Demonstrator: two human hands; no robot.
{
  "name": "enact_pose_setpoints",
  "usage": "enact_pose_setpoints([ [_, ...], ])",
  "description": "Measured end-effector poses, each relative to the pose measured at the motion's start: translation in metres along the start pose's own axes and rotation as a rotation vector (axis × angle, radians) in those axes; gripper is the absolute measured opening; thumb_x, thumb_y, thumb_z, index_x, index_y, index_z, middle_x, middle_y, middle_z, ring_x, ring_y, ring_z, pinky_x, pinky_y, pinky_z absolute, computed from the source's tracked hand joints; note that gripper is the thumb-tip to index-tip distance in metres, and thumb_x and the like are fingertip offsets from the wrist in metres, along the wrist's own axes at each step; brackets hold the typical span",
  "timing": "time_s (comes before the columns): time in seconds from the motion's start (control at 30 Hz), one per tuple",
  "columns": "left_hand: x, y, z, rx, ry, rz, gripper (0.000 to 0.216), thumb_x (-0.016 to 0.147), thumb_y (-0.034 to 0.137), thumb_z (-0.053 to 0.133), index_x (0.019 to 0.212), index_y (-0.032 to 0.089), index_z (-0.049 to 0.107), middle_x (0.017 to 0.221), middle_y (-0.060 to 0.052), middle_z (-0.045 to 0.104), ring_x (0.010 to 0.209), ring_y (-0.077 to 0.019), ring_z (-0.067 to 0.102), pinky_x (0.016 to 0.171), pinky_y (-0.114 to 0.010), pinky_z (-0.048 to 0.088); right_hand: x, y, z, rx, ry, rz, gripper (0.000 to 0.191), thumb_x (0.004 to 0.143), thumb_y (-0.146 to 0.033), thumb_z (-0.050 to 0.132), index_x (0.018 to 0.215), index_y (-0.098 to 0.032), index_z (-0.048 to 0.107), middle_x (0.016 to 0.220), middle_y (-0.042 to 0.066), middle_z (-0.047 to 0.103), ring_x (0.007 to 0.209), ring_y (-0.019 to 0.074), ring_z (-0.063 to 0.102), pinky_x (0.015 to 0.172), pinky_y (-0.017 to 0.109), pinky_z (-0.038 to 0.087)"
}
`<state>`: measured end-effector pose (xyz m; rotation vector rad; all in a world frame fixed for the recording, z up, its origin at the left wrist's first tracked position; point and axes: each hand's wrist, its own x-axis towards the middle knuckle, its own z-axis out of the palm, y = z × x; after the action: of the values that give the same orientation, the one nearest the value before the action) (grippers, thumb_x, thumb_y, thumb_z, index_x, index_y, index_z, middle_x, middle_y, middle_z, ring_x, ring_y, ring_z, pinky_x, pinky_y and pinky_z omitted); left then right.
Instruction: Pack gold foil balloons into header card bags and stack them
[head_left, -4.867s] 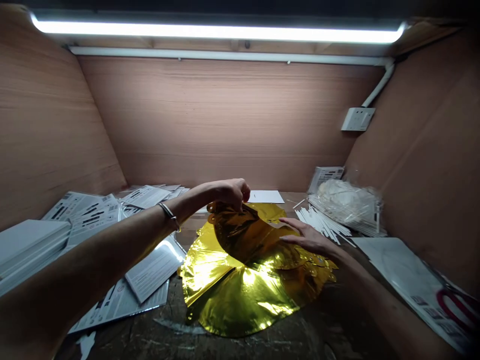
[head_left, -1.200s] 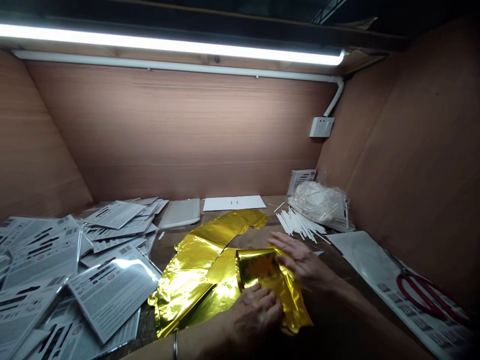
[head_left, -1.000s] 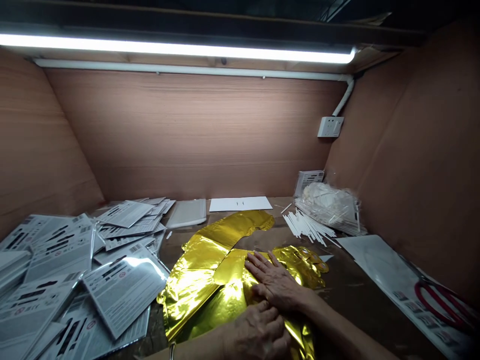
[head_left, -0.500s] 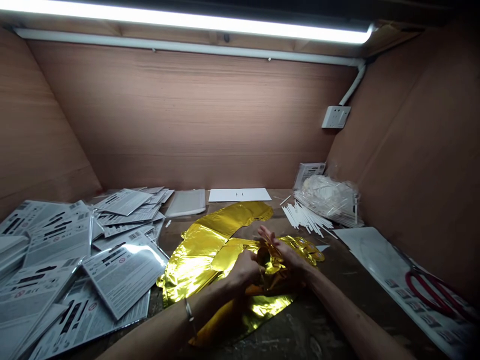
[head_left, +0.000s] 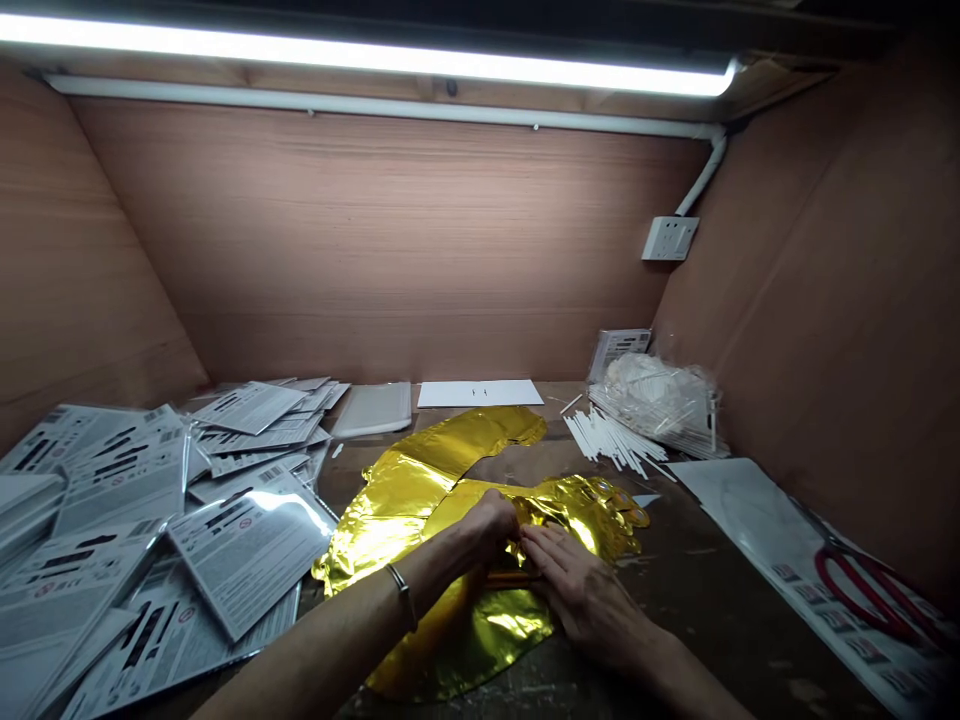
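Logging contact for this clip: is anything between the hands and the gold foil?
Nothing visible. The left hand pinches the gold foil at its crumpled middle, and the right hand rests directly on it beside that.

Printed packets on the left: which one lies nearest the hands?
The big tilted packet with glare across its top, rightmost of them, beside the gold foil; the rest lie farther left or back.

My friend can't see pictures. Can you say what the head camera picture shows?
Two bare hands work crumpled gold foil on a dark table: the left hand pinches a fold while the right hand lies flat beside it. Printed packets are heaped on the left; white sticks and red scissors lie on the right.
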<state>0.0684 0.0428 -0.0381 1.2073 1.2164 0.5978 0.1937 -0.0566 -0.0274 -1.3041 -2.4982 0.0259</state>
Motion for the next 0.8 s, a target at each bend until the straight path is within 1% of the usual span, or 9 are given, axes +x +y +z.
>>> enact_pose_setpoints([
  [0.1,-0.011,0.002,-0.012,-0.032,-0.042,0.01,0.022,0.075,0.029,0.05,0.09,0.013,0.05,0.077,0.0,0.054,0.065,-0.0115,0.052,0.057,-0.025,0.044,0.003,0.003,0.008,0.028,0.003,0.056,0.043,0.078,-0.016,0.037,0.121,-0.011,0.035,0.123,0.012,0.041,0.115,0.0202,0.032,0.095,0.038,0.031],
  [0.2,-0.029,0.0,-0.025,-0.155,-0.108,0.068,0.031,0.061,0.022,0.063,0.085,0.016,0.044,0.057,0.007,0.044,0.041,-0.004,0.041,0.039,-0.017,0.031,0.005,0.003,0.01,0.037,0.004,0.095,0.04,0.079,-0.015,0.036,0.118,-0.012,0.04,0.122,0.011,0.043,0.114,0.0202,0.034,0.095,0.038,0.031],
  [0.33,-0.039,-0.009,-0.026,-0.304,-0.068,0.199,0.038,0.047,0.003,0.059,0.075,0.017,0.039,0.059,0.007,0.045,0.043,-0.0039,0.042,0.039,-0.016,0.031,0.005,-0.002,0.013,0.016,-0.004,0.134,0.039,0.079,-0.015,0.036,0.117,-0.01,0.041,0.121,0.012,0.043,0.114,0.0222,0.034,0.094,0.04,0.032],
  [0.47,-0.035,-0.015,-0.02,-0.237,0.042,0.243,0.036,0.044,-0.002,0.053,0.072,0.016,0.038,0.064,0.004,0.048,0.052,-0.008,0.048,0.044,-0.017,0.038,0.005,-0.003,0.018,0.007,0.001,0.164,0.039,0.078,-0.015,0.037,0.116,-0.01,0.043,0.121,0.014,0.044,0.113,0.024,0.035,0.093,0.043,0.032],
  [0.53,-0.038,-0.014,-0.021,-0.095,0.078,0.313,0.037,0.049,0.002,0.053,0.079,0.016,0.039,0.074,0.001,0.051,0.058,-0.0104,0.05,0.047,-0.02,0.041,0.006,-0.004,0.017,0.031,0.005,0.176,0.038,0.078,-0.015,0.037,0.115,-0.01,0.044,0.12,0.013,0.044,0.113,0.0239,0.035,0.093,0.043,0.032],
  [0.57,-0.042,-0.013,-0.021,0.028,0.091,0.403,0.036,0.052,0.005,0.053,0.084,0.016,0.04,0.081,-0.002,0.051,0.064,-0.0124,0.051,0.051,-0.022,0.043,0.006,-0.005,0.015,0.055,0.012,0.183,0.038,0.078,-0.016,0.037,0.115,-0.011,0.044,0.12,0.013,0.044,0.112,0.0237,0.036,0.093,0.043,0.032],
  [0.63,-0.052,-0.009,-0.02,0.382,0.055,0.669,0.031,0.058,0.008,0.049,0.088,0.016,0.043,0.092,-0.006,0.05,0.08,-0.0167,0.049,0.065,-0.028,0.043,0.008,-0.007,0.011,0.127,0.035,0.202,0.036,0.079,-0.017,0.037,0.114,-0.013,0.045,0.119,0.013,0.045,0.111,0.0229,0.037,0.092,0.043,0.032],
  [0.7,-0.06,-0.007,-0.016,0.804,-0.051,0.897,0.027,0.061,0.007,0.046,0.086,0.015,0.046,0.094,-0.008,0.05,0.089,-0.0195,0.045,0.076,-0.033,0.039,0.01,-0.01,0.006,0.22,0.072,0.228,0.035,0.079,-0.018,0.037,0.114,-0.015,0.044,0.117,0.012,0.048,0.109,0.0213,0.04,0.092,0.041,0.033],
  [0.8,-0.064,-0.012,-0.005,1.291,-0.129,0.968,0.027,0.064,0.01,0.043,0.091,0.009,0.047,0.09,-0.011,0.051,0.086,-0.0219,0.045,0.081,-0.038,0.035,0.012,-0.013,0.004,0.35,0.11,0.273,0.039,0.077,-0.015,0.036,0.116,-0.018,0.041,0.113,0.01,0.05,0.106,0.0189,0.043,0.091,0.039,0.033],
])
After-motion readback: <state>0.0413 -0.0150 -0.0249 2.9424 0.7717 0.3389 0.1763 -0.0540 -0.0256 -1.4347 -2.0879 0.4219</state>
